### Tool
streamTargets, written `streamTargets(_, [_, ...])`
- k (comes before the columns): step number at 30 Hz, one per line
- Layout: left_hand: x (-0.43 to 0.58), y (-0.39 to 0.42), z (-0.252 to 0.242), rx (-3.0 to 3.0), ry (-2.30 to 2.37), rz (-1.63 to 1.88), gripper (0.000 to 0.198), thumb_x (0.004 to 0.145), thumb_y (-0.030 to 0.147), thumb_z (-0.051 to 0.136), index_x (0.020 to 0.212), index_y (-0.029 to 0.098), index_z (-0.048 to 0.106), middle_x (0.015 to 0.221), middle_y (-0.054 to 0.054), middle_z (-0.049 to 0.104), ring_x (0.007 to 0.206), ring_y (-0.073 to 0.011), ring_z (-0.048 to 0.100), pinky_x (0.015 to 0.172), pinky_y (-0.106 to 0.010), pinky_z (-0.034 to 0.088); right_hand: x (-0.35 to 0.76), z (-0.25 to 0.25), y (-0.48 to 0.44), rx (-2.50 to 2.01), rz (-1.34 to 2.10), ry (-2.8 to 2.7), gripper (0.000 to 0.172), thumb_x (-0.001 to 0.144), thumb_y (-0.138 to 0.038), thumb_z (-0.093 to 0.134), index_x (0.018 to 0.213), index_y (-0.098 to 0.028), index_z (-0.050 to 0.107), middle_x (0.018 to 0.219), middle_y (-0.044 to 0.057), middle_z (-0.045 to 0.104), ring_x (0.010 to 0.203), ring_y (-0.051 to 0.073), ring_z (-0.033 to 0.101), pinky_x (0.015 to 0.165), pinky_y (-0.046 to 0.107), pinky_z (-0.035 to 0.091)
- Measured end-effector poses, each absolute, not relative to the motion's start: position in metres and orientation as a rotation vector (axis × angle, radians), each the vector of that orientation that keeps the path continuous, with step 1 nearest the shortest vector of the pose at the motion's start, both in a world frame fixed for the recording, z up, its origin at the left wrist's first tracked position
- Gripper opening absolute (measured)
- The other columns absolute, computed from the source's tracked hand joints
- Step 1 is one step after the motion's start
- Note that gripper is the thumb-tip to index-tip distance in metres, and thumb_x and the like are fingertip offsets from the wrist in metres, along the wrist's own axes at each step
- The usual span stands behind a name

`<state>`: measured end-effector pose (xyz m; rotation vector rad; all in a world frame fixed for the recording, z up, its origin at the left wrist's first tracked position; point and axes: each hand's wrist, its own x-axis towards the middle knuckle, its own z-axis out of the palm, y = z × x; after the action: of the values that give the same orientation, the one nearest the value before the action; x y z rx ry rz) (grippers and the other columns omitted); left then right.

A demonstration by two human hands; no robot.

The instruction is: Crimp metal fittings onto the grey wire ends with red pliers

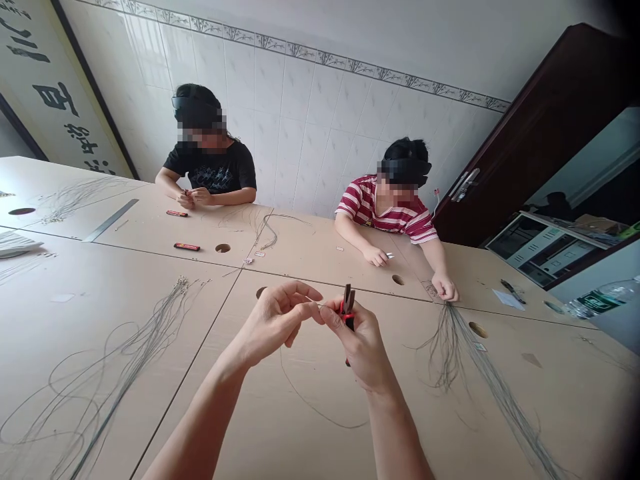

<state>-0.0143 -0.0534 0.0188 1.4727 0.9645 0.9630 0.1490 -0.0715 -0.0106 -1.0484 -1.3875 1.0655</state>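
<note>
My left hand point(277, 320) is raised above the pale laminate worktop point(150, 280). Its grip is closed to a pinch, with thumb and forefinger tips together on the end of a thin grey wire point(313, 408). The other fingers are spread clear, probably so that I can see the wire end.

My right hand point(363, 343) is just beside it. Its grip is wrapped tight around the handles of small red-handled pliers point(349, 300), nose upward and level with the pinch.

The rest of the wire hangs from my hands and trails in a loose curve on the worktop below them.

A loose bundle of grey wires point(125, 360) lies to my left, within reach. A second wire bundle point(465, 347) lies to my right, under a co-worker's hand point(445, 288).
</note>
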Motion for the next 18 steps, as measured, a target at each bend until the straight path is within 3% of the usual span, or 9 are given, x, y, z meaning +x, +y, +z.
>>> streamTargets(11, [-0.024,-0.0462,0.0148,1.5,0.893,0.885,0.012,0.087,0.025,0.053,0.088,0.017,0.062,0.081,-0.001,0.073,0.037,-0.0011,0.037,0.045,-0.019,0.035,0.1456,-0.0123,-0.076,-1.146,0.859,-1.498,0.024,0.09,-0.039,0.059,0.076,-0.02,0.055,0.071,-0.002,0.055,0.064,0.011,0.045,0.061,0.024,0.038])
streamTargets(15, [-0.0243,-0.046,0.0154,1.533,0.94,0.868,0.018,0.089,0.029,0.05,0.084,0.017,0.063,0.086,-0.003,0.072,0.042,-0.0037,0.037,0.043,-0.02,0.031,0.1474,-0.0149,-0.0769,-1.235,0.726,-1.542,0.023,0.091,-0.038,0.057,0.076,-0.021,0.054,0.073,-0.002,0.051,0.066,0.012,0.045,0.06,0.025,0.037])
streamTargets(18, [-0.0236,-0.0455,0.0154,1.561,0.954,0.843,0.021,0.088,0.03,0.05,0.08,0.016,0.063,0.078,-0.002,0.068,0.045,-0.0054,0.032,0.043,-0.02,0.027,0.1484,-0.0164,-0.0772,-1.247,0.64,-1.574,0.021,0.092,-0.036,0.056,0.077,-0.022,0.052,0.074,-0.001,0.05,0.069,0.013,0.047,0.062,0.026,0.036])
